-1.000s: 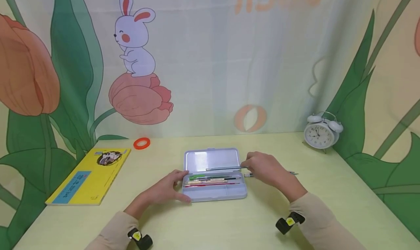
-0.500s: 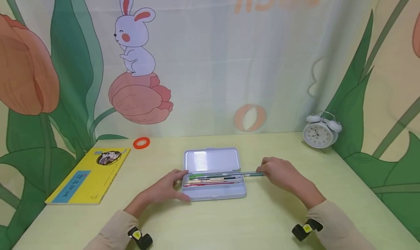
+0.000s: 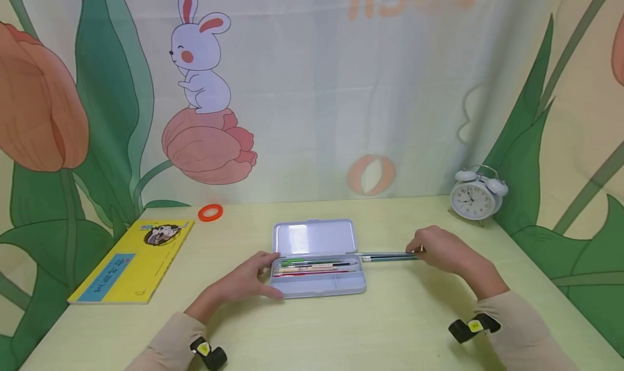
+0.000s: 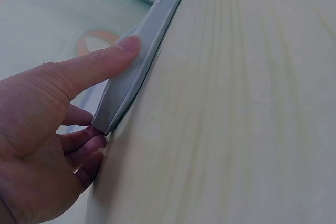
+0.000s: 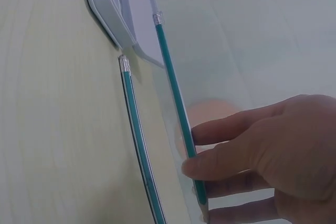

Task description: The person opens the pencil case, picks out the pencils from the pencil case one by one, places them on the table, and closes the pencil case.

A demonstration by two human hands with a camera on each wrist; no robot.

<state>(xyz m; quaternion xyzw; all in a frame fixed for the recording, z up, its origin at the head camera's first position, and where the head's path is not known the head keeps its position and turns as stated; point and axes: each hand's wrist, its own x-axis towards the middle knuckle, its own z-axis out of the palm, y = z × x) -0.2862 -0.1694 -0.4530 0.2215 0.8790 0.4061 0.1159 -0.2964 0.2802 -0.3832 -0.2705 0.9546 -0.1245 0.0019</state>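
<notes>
An open pale lilac pencil case [image 3: 304, 291] lies on the table with several pencils and pens [image 3: 317, 266] in its rear compartment. My left hand [image 3: 246, 279] grips its left end, thumb [image 4: 107, 66] along the front side and fingers at the back corner. To the right of the case, my right hand [image 3: 441, 250] pinches a green pencil [image 5: 176, 90] near its sharpened end. That pencil's ferrule end points left toward the lid's right edge. Below it a second green pencil [image 5: 137, 129] lies on the table, its ferrule end close to the case.
A yellow book [image 3: 141, 262] lies at the left. An orange tape ring [image 3: 210, 213] sits near the back edge. In the back right corner stands a white alarm clock [image 3: 473, 200]. A printed curtain [image 3: 302, 100] hangs behind the table [image 3: 331, 333].
My right hand has moved right with the green pencil, from over the case to beside it above the lying pencil. The left hand has stayed on the case.
</notes>
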